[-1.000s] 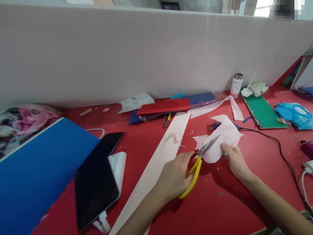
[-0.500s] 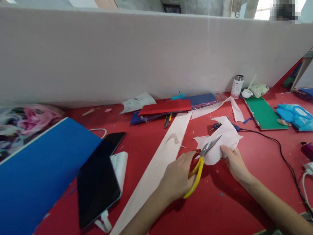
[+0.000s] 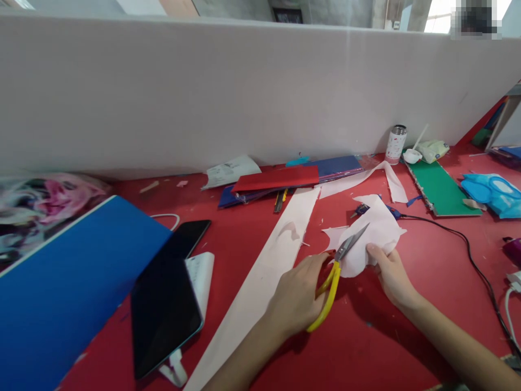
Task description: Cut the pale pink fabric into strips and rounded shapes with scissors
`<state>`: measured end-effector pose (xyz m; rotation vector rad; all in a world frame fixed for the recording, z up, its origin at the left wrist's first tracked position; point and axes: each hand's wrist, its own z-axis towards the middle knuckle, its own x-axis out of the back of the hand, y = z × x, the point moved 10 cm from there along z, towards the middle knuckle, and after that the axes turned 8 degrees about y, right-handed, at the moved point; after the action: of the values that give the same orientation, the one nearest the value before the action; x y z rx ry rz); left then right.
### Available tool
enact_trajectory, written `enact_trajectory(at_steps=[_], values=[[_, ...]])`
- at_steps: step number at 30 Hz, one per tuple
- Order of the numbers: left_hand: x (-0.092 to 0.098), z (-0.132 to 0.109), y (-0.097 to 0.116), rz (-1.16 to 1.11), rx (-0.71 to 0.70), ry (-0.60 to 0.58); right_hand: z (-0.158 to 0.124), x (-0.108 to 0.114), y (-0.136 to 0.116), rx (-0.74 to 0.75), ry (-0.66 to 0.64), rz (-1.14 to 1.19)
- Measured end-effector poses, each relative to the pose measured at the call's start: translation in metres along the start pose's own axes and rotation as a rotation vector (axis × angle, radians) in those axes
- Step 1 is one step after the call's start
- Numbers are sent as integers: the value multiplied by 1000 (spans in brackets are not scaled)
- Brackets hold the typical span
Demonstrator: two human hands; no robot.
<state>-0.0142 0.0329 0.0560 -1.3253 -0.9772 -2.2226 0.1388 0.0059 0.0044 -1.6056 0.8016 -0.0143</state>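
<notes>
My left hand [image 3: 297,296] is closed around the yellow handles of a pair of scissors [image 3: 335,282]. The metal blades point up and right and lie across a piece of pale pink paper [image 3: 380,220]; they look nearly closed. That paper has a curved, irregular edge and is held above the red table. My right hand [image 3: 394,277] pinches its lower right part, thumb on top and the other fingers mostly hidden beneath. A long pale strip [image 3: 260,277] lies on the table to the left, partly behind my left forearm.
On the left are a blue board [image 3: 81,282], a dark tablet [image 3: 166,320] and a white power bank [image 3: 201,277]. Red and blue sheets [image 3: 280,178] lie along the partition. A tumbler [image 3: 395,145], a green board [image 3: 445,190], a blue packet [image 3: 492,193] and a black cable [image 3: 464,239] are rightward.
The whole view has shifted very slightly. Both hands keep the same hold on the scissors and the paper, and the blades stay in nearly the same place.
</notes>
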Motion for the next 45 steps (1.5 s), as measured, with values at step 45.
enact_trajectory(at_steps=[45], values=[[0, 1, 2, -85, 18, -40, 2, 4, 0, -24, 62, -15]])
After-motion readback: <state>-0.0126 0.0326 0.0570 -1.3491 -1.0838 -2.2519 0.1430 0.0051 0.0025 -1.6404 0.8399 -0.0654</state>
